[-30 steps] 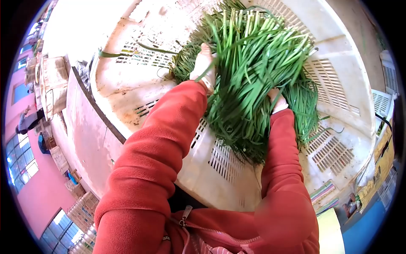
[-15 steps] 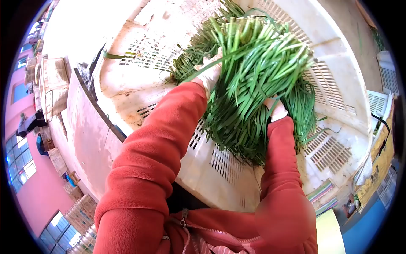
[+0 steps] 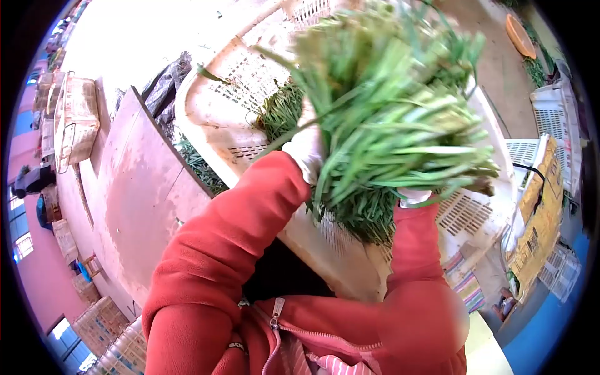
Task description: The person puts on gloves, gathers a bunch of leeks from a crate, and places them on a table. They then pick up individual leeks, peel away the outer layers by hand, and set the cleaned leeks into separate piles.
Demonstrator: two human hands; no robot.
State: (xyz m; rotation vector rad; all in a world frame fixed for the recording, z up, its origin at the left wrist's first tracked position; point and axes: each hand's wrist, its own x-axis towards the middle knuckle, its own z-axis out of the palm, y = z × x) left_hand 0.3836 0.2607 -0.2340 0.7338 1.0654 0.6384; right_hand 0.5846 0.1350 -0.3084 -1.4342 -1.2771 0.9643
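Observation:
A large, motion-blurred bunch of garlic chives [image 3: 387, 125] is held up over a white slotted plastic basket [image 3: 215, 119], pale cut ends to the right. My left hand [image 3: 306, 147], in a white glove, grips the bunch on its left side; its fingers are partly covered by leaves. Beneath the right part is my right hand [image 3: 415, 195], mostly hidden by the stalks, with a white band showing at the wrist. More chives [image 3: 281, 112] lie in the basket behind my left hand.
Left of the basket stands a pinkish board [image 3: 150, 169] with dark plastic sheeting [image 3: 165, 94] behind it. A yellow sack [image 3: 534, 212] and a white crate [image 3: 553, 125] are at the right. An orange basin [image 3: 520, 36] lies farther back. Woven baskets [image 3: 106, 325] line the left.
The bunch has risen out of the basket toward me and turned, its cut ends now pointing right. Both hands moved with it. The view has shifted, showing more floor at right.

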